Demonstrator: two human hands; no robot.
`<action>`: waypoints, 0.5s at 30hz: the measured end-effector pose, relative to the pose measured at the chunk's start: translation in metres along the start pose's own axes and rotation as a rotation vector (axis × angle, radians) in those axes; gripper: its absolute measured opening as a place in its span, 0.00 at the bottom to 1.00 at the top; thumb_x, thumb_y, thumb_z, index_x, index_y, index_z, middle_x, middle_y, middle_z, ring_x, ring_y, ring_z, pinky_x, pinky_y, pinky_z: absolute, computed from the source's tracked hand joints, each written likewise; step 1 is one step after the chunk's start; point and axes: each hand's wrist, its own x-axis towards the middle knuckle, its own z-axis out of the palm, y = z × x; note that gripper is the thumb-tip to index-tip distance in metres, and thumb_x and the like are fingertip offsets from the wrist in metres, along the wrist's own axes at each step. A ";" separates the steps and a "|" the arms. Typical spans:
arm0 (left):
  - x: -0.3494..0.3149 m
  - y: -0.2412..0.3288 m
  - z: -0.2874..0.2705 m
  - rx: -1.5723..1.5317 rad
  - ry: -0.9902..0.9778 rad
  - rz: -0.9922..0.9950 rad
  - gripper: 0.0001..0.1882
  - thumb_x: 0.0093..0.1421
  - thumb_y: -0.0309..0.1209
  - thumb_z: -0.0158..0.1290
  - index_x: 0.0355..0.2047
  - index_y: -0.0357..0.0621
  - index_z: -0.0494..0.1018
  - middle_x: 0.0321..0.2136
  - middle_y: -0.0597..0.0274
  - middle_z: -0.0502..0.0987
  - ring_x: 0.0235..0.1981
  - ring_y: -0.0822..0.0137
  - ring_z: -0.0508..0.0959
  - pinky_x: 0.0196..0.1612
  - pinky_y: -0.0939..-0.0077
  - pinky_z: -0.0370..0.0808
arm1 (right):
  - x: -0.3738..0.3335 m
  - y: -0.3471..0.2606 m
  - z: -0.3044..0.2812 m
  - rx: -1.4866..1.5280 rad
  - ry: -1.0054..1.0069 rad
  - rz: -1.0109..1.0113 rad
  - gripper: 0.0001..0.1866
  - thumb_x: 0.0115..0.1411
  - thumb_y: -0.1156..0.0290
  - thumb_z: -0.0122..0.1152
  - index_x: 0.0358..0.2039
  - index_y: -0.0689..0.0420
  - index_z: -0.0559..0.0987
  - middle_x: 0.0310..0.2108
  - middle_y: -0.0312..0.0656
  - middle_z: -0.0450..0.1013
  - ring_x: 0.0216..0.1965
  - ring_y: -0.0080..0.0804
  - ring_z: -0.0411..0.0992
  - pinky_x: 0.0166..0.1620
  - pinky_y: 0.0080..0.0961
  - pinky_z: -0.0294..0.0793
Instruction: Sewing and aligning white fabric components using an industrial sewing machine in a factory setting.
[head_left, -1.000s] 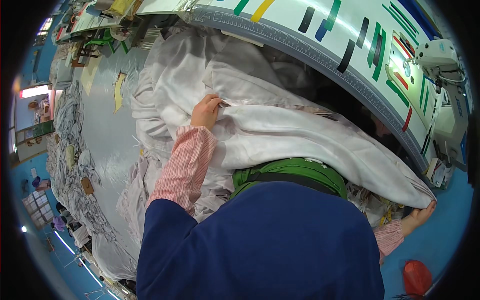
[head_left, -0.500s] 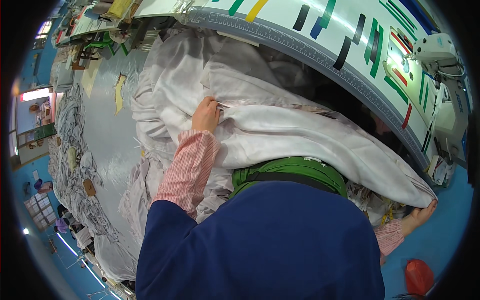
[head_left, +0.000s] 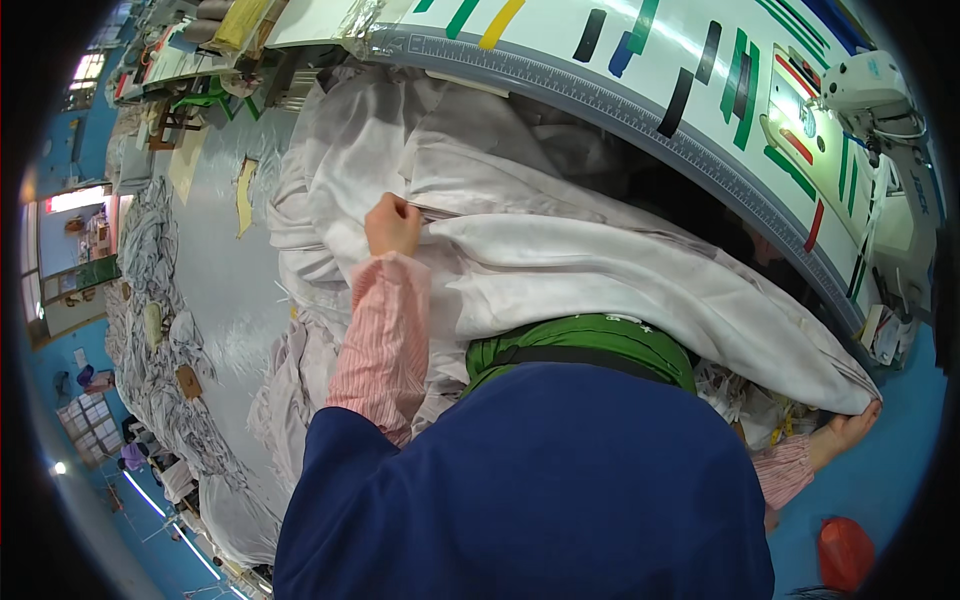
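With the white cloth point(head_left: 590, 255) stretched across the person's front, just off the bench point(head_left: 545, 30) edge, both hands are on it. Left hand point(head_left: 393, 228): grip together, clamped on an edge at the left. Right hand point(head_left: 850, 428): grip pinching the far right end. Long folds between. Sewing machine point(head_left: 872, 92) on bench, upper right; red bag point(head_left: 845, 552) lower right.

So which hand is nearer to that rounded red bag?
The right hand, gripping the end of the long white cloth, just above the rounded red bag in the picture. The left hand is much farther off, up and left, at the same cloth.
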 end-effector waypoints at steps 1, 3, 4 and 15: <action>0.007 -0.005 -0.007 -0.121 0.037 -0.042 0.06 0.49 0.29 0.56 0.23 0.38 0.73 0.20 0.53 0.77 0.24 0.53 0.78 0.29 0.62 0.73 | 0.001 -0.001 -0.001 -0.018 0.002 -0.035 0.16 0.68 0.65 0.49 0.48 0.65 0.69 0.47 0.48 0.71 0.46 0.39 0.72 0.51 0.35 0.73; 0.018 -0.011 -0.022 -0.097 0.001 -0.074 0.06 0.49 0.28 0.57 0.23 0.38 0.73 0.20 0.52 0.77 0.23 0.54 0.78 0.29 0.64 0.73 | 0.000 -0.006 -0.001 -0.035 0.006 -0.067 0.16 0.68 0.64 0.48 0.47 0.65 0.69 0.46 0.48 0.71 0.45 0.40 0.72 0.50 0.36 0.74; 0.025 -0.015 -0.031 -0.115 0.002 -0.013 0.06 0.48 0.28 0.57 0.23 0.37 0.73 0.20 0.52 0.77 0.22 0.56 0.78 0.29 0.66 0.73 | -0.002 -0.011 -0.003 -0.046 -0.008 -0.081 0.16 0.68 0.64 0.49 0.47 0.65 0.69 0.45 0.48 0.71 0.44 0.39 0.72 0.49 0.36 0.74; 0.019 -0.103 -0.019 0.063 0.087 -0.200 0.08 0.47 0.29 0.58 0.26 0.38 0.76 0.20 0.57 0.78 0.22 0.61 0.78 0.32 0.70 0.75 | -0.017 0.028 -0.007 -0.037 0.043 0.089 0.12 0.67 0.67 0.50 0.44 0.62 0.71 0.42 0.44 0.72 0.42 0.37 0.72 0.48 0.37 0.75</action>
